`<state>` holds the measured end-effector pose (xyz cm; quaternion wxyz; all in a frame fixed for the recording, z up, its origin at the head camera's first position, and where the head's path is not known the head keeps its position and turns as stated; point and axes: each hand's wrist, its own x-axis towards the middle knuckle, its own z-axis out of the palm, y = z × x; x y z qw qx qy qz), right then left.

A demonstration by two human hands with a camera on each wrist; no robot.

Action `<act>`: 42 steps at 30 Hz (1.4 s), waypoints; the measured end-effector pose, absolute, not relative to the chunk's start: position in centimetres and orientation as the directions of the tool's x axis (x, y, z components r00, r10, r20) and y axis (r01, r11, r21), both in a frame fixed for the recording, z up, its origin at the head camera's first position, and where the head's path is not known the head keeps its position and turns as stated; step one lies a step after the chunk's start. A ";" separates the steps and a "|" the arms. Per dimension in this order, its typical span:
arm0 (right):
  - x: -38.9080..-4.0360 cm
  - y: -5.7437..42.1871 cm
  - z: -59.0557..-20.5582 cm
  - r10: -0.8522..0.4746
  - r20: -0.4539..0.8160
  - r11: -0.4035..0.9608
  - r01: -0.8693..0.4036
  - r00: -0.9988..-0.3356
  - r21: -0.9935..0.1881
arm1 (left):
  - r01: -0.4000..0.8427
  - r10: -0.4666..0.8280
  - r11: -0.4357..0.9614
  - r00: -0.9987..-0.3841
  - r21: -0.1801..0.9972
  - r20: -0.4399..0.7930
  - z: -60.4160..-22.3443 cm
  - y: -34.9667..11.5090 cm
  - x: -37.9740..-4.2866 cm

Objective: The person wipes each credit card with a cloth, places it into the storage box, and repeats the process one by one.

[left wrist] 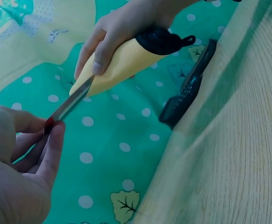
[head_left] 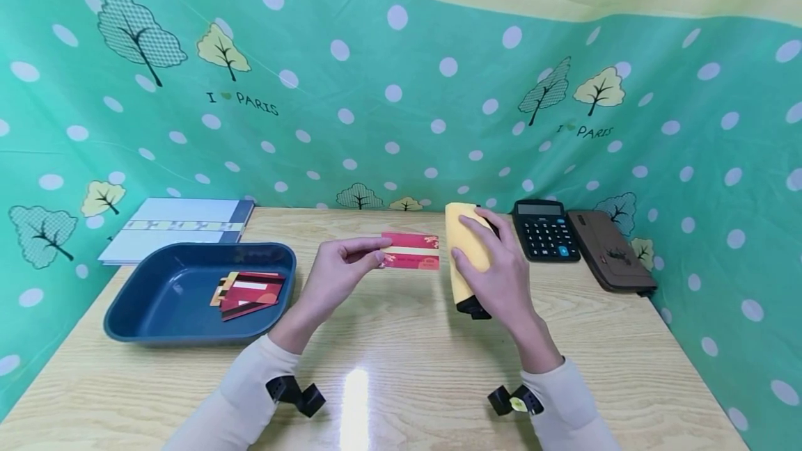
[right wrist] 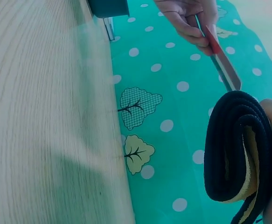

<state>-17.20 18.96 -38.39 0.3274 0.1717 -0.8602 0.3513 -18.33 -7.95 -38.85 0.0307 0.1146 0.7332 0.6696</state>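
Between thumb and fingers, my left hand [head_left: 341, 263] pinches the left end of a red card [head_left: 416, 251] with a pale stripe, held up over the table. My right hand [head_left: 498, 263] grips a folded yellow cloth [head_left: 464, 249] with black edging, its layers rolled together as the right wrist view shows at the cloth's end [right wrist: 229, 144]. Card and cloth are side by side, and in the left wrist view the card's far end [left wrist: 80, 95] overlaps the cloth. The right palm's side of the cloth is hidden.
At left a blue basin [head_left: 163, 308] holds several red and yellow cards [head_left: 257, 287]. Behind it lies a white-and-blue folder or book [head_left: 182, 221]. A black calculator [head_left: 546, 232] and a brown zipped case [head_left: 610, 249] lie at right. A polka-dot curtain [head_left: 388, 131] backs the wooden table [head_left: 401, 339].
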 end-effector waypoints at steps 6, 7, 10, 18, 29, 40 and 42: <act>-17.2 19.0 -38.3 -0.061 0.681 0.698 -0.519 -0.730 -0.494 | 0.124 0.240 0.055 -0.965 0.991 0.107 -38.5 -8.1 -18.3; -17.2 19.1 -38.3 -0.061 0.680 0.698 -0.518 -0.731 -0.495 | 0.125 0.243 0.048 -0.964 0.991 0.110 -38.5 -8.1 -18.3; -17.2 19.1 -38.3 -0.059 0.676 0.700 -0.513 -0.735 -0.497 | 0.141 0.248 0.046 -0.961 0.989 0.126 -38.5 -8.2 -18.3; -17.1 19.1 -38.3 -0.057 0.669 0.701 -0.507 -0.741 -0.502 | 0.163 0.236 -0.025 -0.958 0.986 0.164 -38.7 -8.4 -18.5; -17.2 19.1 -38.4 -0.064 0.677 0.699 -0.517 -0.733 -0.494 | 0.147 0.110 -0.089 -0.982 0.985 0.157 -38.7 -8.3 -18.6; -17.3 19.1 -38.3 -0.065 0.676 0.697 -0.518 -0.734 -0.496 | 0.126 0.005 0.027 -0.992 0.992 0.126 -38.6 -8.4 -18.6; -17.3 19.1 -38.4 -0.066 0.678 0.695 -0.521 -0.732 -0.495 | 0.108 0.027 -0.012 -0.994 0.994 0.109 -38.5 -8.4 -18.6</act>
